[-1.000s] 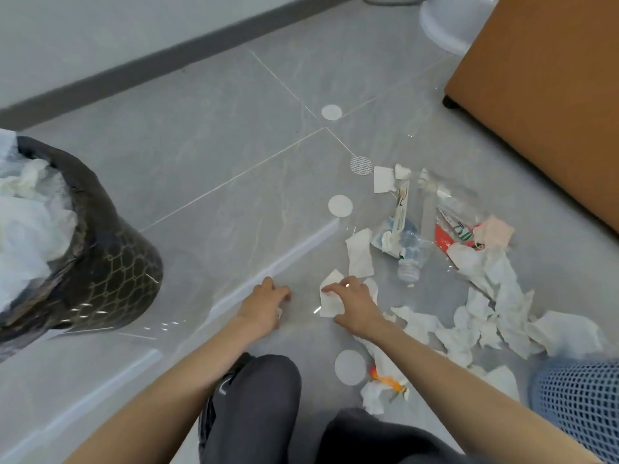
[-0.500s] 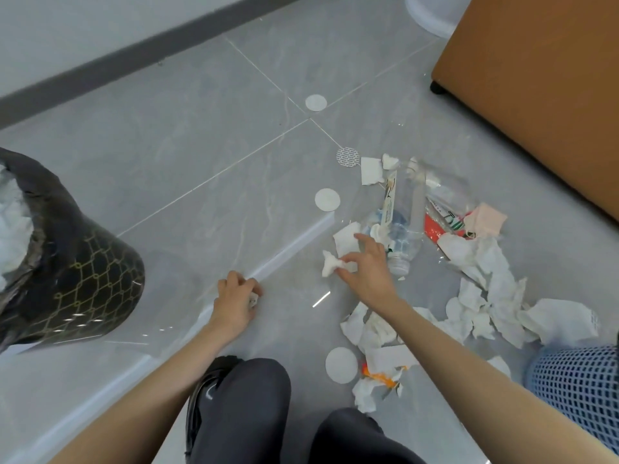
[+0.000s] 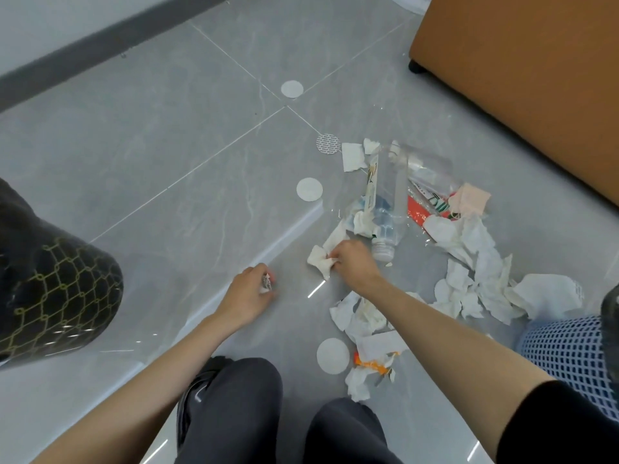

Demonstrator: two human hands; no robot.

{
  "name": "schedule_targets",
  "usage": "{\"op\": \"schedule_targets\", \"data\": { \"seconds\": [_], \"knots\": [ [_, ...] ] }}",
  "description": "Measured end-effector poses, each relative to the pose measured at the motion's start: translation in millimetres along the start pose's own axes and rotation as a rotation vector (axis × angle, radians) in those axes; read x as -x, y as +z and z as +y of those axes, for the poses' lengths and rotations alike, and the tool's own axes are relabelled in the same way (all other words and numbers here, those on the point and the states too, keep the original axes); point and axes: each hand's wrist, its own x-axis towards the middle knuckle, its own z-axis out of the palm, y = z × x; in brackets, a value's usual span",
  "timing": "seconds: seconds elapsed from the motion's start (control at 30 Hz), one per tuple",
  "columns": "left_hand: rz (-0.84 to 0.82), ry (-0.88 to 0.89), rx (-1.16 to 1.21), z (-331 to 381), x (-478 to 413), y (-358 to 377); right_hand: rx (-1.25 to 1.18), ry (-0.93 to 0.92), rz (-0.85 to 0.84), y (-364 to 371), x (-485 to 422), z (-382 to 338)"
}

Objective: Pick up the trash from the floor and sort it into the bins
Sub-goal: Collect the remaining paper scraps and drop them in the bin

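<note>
My right hand (image 3: 353, 261) pinches crumpled white tissue (image 3: 320, 259) just above the grey floor, close to the cap of a clear plastic bottle (image 3: 385, 226) lying on its side. My left hand (image 3: 249, 293) is curled round a small scrap of paper (image 3: 266, 284) low over the floor. More torn tissues (image 3: 469, 259) are scattered to the right, with a red wrapper (image 3: 417, 212) and an orange scrap (image 3: 371, 361). A black-lined bin (image 3: 57, 296) stands at the left. A blue mesh bin (image 3: 566, 356) stands at the lower right.
Several white round stickers (image 3: 310, 189) dot the tiles. An orange-brown cabinet (image 3: 522, 78) on dark feet fills the upper right. A wall with a dark baseboard (image 3: 100, 41) runs along the top left. My knees in dark trousers (image 3: 241, 396) are at the bottom.
My right hand has drawn back a little from the bottle with the tissue bunched tighter in its fingers. My left hand stays by the floor with its scrap.
</note>
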Motion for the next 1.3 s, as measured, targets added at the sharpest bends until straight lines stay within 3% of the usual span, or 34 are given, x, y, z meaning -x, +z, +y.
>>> {"op": "schedule_targets", "data": {
  "seconds": [0.23,0.47,0.7,0.87,1.07,1.3],
  "knots": [
    [-0.229,0.240,-0.083,60.8,-10.3,26.7,-0.465,0.006,0.224,-57.1,35.0,15.0],
    [-0.379,0.529,-0.410,99.9,-12.9,77.8,-0.654,0.173,0.245,-78.8,101.8,64.0],
    [-0.420,0.474,-0.456,83.9,-9.1,97.8,-0.353,0.301,0.053,-30.8,119.0,104.1],
    [-0.246,0.529,-0.458,70.4,-4.9,101.0,-0.291,0.275,-0.109,2.5,115.5,96.5],
    [-0.152,0.493,-0.512,63.1,-8.7,92.4,-0.038,0.199,0.017,22.9,108.5,86.0],
    [-0.117,0.338,-0.257,71.0,-16.9,32.9,-0.337,0.208,0.120,-16.9,102.4,65.6]
  ]
}}
